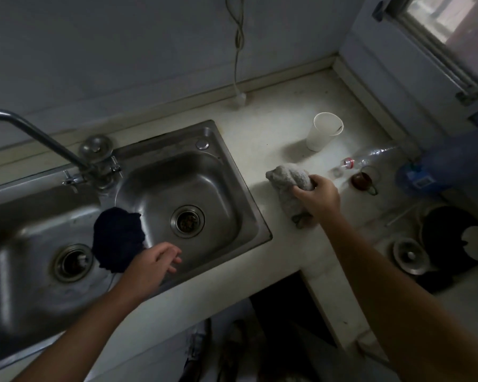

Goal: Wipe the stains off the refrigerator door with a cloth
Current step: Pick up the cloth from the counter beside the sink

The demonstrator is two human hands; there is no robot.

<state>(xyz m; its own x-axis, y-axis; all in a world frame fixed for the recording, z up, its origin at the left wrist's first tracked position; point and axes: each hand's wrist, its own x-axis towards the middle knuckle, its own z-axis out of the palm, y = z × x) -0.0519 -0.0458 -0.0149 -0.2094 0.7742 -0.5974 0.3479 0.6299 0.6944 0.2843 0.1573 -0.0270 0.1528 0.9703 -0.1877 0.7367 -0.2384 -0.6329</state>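
- Of the person two arms show, and they enter from the lower edge of the view.
- The left hand (pixel 152 260) and the left forearm (pixel 94 321) are bare along all the length that shows.
- The right hand (pixel 316 195) and the right forearm (pixel 384 271) are bare in the same way.
- Both forearms are slim and smooth; the fingers (pixel 173 261) of the left hand are slender.
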